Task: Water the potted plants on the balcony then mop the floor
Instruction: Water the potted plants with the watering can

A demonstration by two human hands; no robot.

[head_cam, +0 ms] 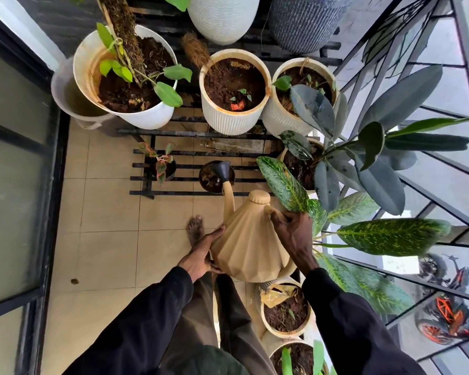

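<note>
We grip the handle of the watering can (251,239) in our right hand (293,234), left hand (201,253) flat against its side, spout reaching up-frame over the small pot (210,181).

Watering can (251,244): beige plastic, matt, body moulded in sharp facets. Its rose (224,170): black plastic, also matt.
Floor tiles (106,239): cream, smooth, faint sheen.
Plant rack (173,193): black-painted metal slats, dull.
Ribbed pot (232,123): white, fluted wall, rust-coloured staining along the rim.
White upper pot (222,20) and grey upper pot (303,23): rope-like woven texture.
Soil (228,79): dark, coarse, crumbly.
Rubber-plant leaves (313,108): dark, waxy gloss.
Support pole (122,25): rough brown fibre.
Sleeves (136,320): black cloth, matt.
</note>
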